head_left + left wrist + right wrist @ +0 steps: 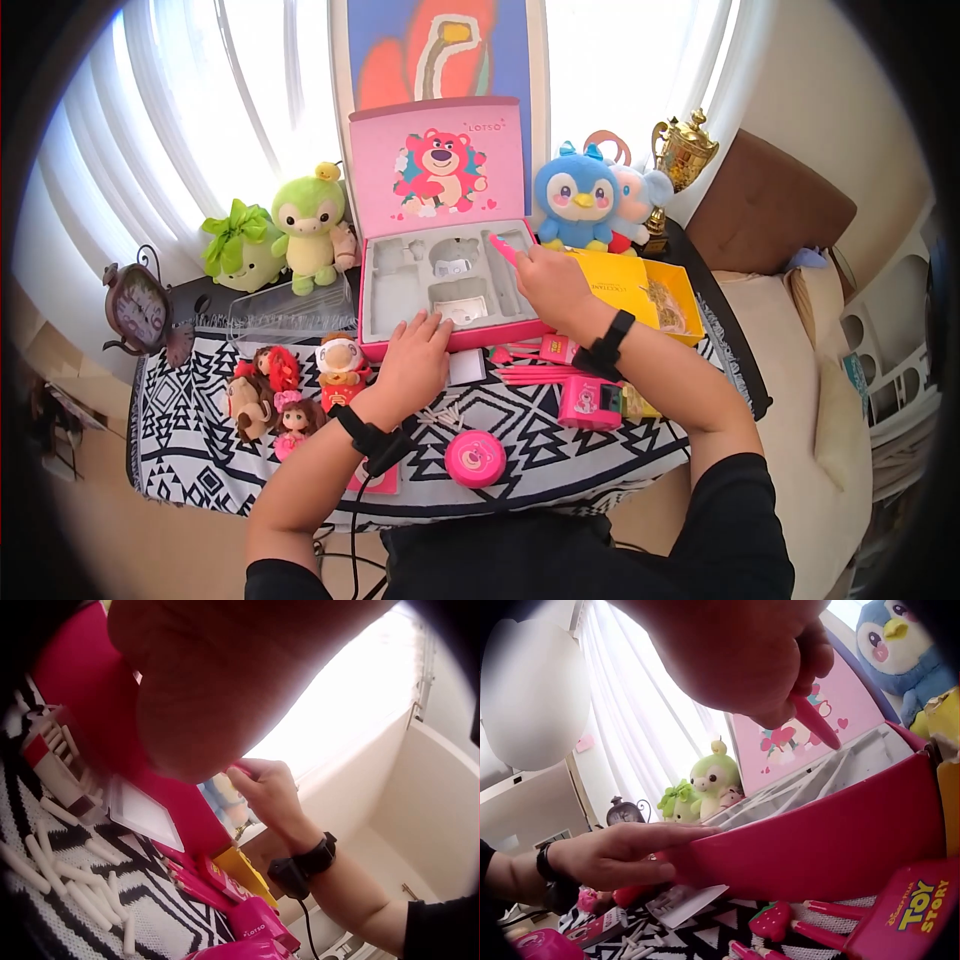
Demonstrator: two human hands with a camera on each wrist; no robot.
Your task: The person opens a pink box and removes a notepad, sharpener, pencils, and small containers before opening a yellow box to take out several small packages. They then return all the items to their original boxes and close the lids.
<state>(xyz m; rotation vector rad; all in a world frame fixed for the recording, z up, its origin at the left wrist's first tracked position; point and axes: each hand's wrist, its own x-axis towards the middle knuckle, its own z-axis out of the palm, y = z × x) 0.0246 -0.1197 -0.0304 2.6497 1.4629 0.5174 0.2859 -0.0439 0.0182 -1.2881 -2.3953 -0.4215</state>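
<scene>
A pink gift box (pixel 440 352) with its bear-printed lid raised stands on the patterned cloth, a grey moulded tray (pixel 400 312) with shaped hollows inside it. My left hand (pixel 416 362) rests on the box's front rim, fingers extended over the tray edge. Above the tray's right side, my right hand (pixel 556 288) grips a slim pink stick with a rounded end (pixel 819 726); its other end is hidden in the fingers. Before the box lie a small clear case of white sticks (pixel 64 761), loose white sticks (pixel 90 892) and pink pencils (pixel 535 375).
A round pink case (pixel 474 459) and a pink sharpener-like box (pixel 590 402) lie nearer me. Small dolls (pixel 290 420) stand at the left. Plush toys (pixel 578 195) and a gold trophy (pixel 682 160) line the back. A yellow box (pixel 685 290) sits at the right.
</scene>
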